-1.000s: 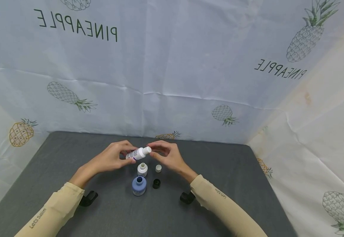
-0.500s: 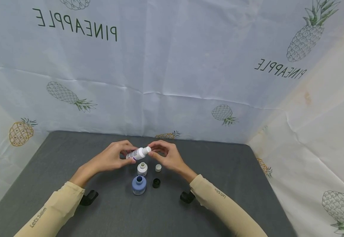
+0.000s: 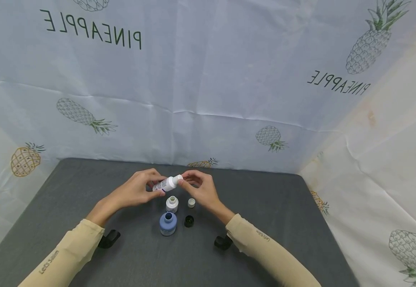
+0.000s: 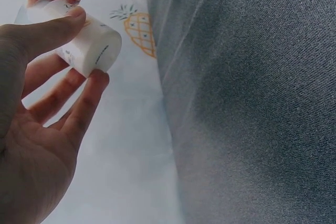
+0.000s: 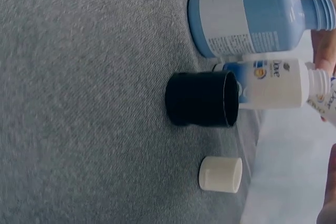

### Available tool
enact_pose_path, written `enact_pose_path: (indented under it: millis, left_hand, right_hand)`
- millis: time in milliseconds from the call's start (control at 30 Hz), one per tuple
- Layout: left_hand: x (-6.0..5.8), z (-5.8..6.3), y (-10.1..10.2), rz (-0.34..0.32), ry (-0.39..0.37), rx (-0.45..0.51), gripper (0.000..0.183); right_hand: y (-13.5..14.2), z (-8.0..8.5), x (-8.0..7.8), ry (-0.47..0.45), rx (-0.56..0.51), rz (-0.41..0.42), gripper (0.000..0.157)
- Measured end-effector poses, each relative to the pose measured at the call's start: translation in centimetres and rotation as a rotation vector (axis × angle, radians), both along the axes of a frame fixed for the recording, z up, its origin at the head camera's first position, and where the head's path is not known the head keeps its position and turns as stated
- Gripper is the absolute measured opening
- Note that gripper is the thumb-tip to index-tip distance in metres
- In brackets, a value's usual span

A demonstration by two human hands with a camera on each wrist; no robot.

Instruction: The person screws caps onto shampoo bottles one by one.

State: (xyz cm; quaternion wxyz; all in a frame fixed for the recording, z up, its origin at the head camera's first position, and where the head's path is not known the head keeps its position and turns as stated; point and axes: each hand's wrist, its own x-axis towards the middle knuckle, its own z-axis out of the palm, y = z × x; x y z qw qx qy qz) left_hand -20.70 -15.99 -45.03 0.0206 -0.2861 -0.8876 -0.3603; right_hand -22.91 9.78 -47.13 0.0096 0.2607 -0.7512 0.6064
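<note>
My left hand [image 3: 136,191] grips a small white bottle [image 3: 162,185] around its body, tilted with the capped end up to the right. In the left wrist view that bottle [image 4: 94,48] shows its base between thumb and fingers. My right hand [image 3: 203,191] pinches the white cap [image 3: 177,179] at the bottle's top. Just below the hands stands an uncapped white Dove bottle [image 5: 273,82]. Nearer to me is an uncapped blue bottle [image 3: 168,225] with a pale label. Right of them lie a loose white cap [image 5: 220,174] and a black cap [image 5: 202,99].
Everything rests on a dark grey table [image 3: 265,223]. Behind it hangs a white cloth [image 3: 215,79] printed with pineapples. One black curved piece [image 3: 109,239] shows beside the left forearm, another black piece [image 3: 223,242] beside the right.
My right fingers and thumb have moved slightly left, further over the cap of the held bottle, and the right forearm has shifted left. The bottles and caps on the table stay put.
</note>
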Motion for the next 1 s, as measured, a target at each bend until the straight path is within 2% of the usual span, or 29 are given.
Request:
enact_pose_path:
  millis: [233,533,633,800,1000]
  left_hand:
    - [-0.1,0.0,-0.2,-0.005,0.007,0.004,0.043]
    - [0.0,-0.1,-0.5,0.008,-0.012,0.002,0.043]
    - [0.0,-0.2,-0.6,0.001,-0.021,0.007,0.044]
    - [-0.1,0.0,-0.6,-0.006,-0.032,0.004,0.044]
    - [-0.1,0.0,-0.8,-0.023,-0.036,0.01,0.045]
  right_hand:
    - [-0.3,0.0,0.1,-0.017,-0.002,-0.031,0.022]
    - [-0.1,0.2,0.2,-0.012,0.0,-0.016,0.023]
    - [0.1,0.1,0.2,-0.002,-0.024,0.023,0.026]
    - [0.6,0.3,0.0,0.07,-0.062,0.133,0.034]
    - [1.0,0.5,-0.7,0.126,-0.003,0.214,0.035]
